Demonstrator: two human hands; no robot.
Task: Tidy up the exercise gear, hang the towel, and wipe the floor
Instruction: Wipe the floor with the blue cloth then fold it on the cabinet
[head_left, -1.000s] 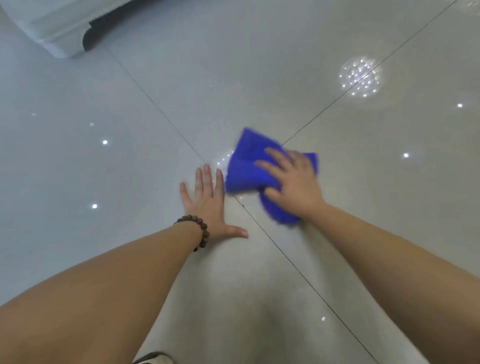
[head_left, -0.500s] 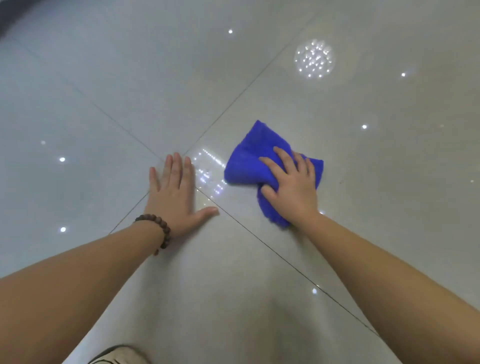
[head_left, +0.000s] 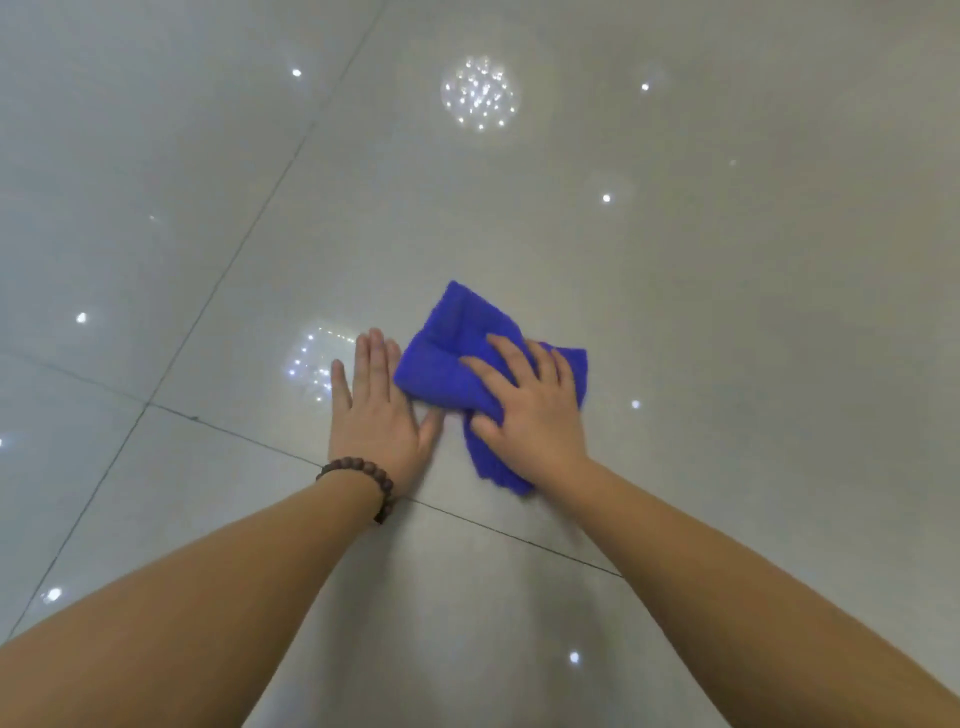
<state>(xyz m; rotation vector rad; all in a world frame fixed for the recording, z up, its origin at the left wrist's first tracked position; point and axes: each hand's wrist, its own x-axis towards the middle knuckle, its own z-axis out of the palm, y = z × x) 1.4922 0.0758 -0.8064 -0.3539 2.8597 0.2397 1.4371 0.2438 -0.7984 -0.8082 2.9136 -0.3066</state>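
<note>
Right now the blue cloth (head_left: 457, 358) is down on the tiled floor (head_left: 727, 312), bunched into loose folds, and the right hand (head_left: 530, 410) is planted on top of it. Fingers are spread and fairly straight, palm pressing the cloth flat against the tile rather than curling round it. One corner of the cloth pokes out beyond the fingertips, pointing away from the person, and another flap trails back beside the right wrist.

Just to the left sits the left hand (head_left: 376, 410), open, fingers straight and close together, palm flat on the bare tile. Its thumb reaches toward the cloth and lies just beside the near fold; whether it actually touches is hard to say. The fingertips on that side are right against the cloth's left edge. A bracelet (head_left: 363, 480) of dark round beads circles the left wrist.

Both forearms stretch in from the bottom corners, bare, meeting toward the middle of the view.

Around them, the floor is glossy and pale, throwing back small bright spots of light, with one round cluster of sparkles (head_left: 480, 93) far ahead and a second, fainter cluster (head_left: 311, 364) just left of the left hand's fingers. Dark grout lines (head_left: 249, 441) cross the tiles; one runs under the left wrist, and two meet at a joint further left.
</note>
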